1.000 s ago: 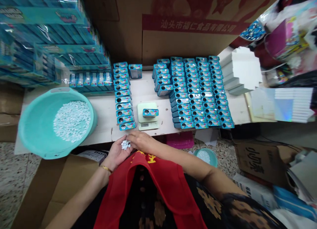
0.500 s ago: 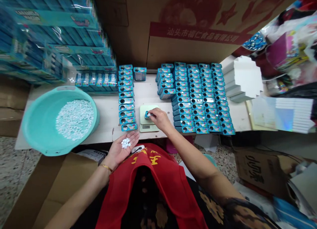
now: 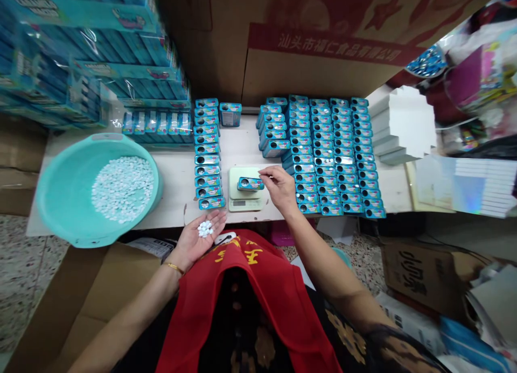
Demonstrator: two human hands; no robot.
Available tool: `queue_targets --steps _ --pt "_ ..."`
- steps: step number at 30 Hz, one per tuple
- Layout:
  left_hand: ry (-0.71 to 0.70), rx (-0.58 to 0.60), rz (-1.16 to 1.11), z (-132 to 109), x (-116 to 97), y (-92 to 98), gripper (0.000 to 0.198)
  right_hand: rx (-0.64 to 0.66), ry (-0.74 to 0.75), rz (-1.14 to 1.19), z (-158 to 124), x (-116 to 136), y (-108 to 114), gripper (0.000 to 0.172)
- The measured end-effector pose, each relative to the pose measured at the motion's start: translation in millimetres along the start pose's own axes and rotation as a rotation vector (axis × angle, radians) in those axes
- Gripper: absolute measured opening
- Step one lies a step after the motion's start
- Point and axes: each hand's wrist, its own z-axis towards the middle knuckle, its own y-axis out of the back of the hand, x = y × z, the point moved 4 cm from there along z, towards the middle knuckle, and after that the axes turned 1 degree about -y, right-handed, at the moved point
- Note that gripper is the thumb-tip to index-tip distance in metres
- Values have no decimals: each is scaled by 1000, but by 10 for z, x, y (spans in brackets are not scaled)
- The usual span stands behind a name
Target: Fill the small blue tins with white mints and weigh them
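Observation:
Palm up at the table's front edge, my left hand (image 3: 197,237) holds a small heap of white candies (image 3: 205,229) on its outstretched fingers and palm. A blue candy box (image 3: 250,184) with a round dark opening lies on the pale green scale (image 3: 235,204). At the box's right end is my right hand (image 3: 279,189), thumb and forefinger drawn together. Whether those fingertips pinch the box corner or a candy is too small to make out. To the left, a turquoise basin (image 3: 60,201) contains many more white candies (image 3: 121,189).
A column of blue boxes (image 3: 208,160) stands left of the scale, with several more columns (image 3: 323,152) to the right. Behind rises a large cardboard carton (image 3: 307,77). Stacked display packs (image 3: 133,66) stand at the back left, and white folded card (image 3: 404,122) at the right.
My right hand has drawn back rightward from the opening to the box's right end, uncovering the box top. My left hand stays in place with its candies. The view has shifted slightly.

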Motion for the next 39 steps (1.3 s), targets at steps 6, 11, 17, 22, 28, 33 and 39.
queue_targets --steps 6,11,17,22,28,33,39 --pt "30 44 56 44 22 -65 25 295 -73 323 -91 263 -186 17" --pt "25 -13 80 48 -22 -75 20 168 -12 -30 23 -132 -70 26" --pt "11 -10 38 35 -157 73 17 400 41 -460 -54 -531 -197 58" --pt "-47 -19 0 5 -299 208 21 459 9 -543 -70 -591 -297 61" --pt "-97 -72 -36 -67 -429 319 22 530 55 -574 5 -558 -336 58" --pt "-85 -110 16 -34 -433 215 21 510 29 -534 -4 -647 -363 42" --pt "-2 -7 80 232 -250 -290 15 390 210 -602 -114 -129 -291 39"
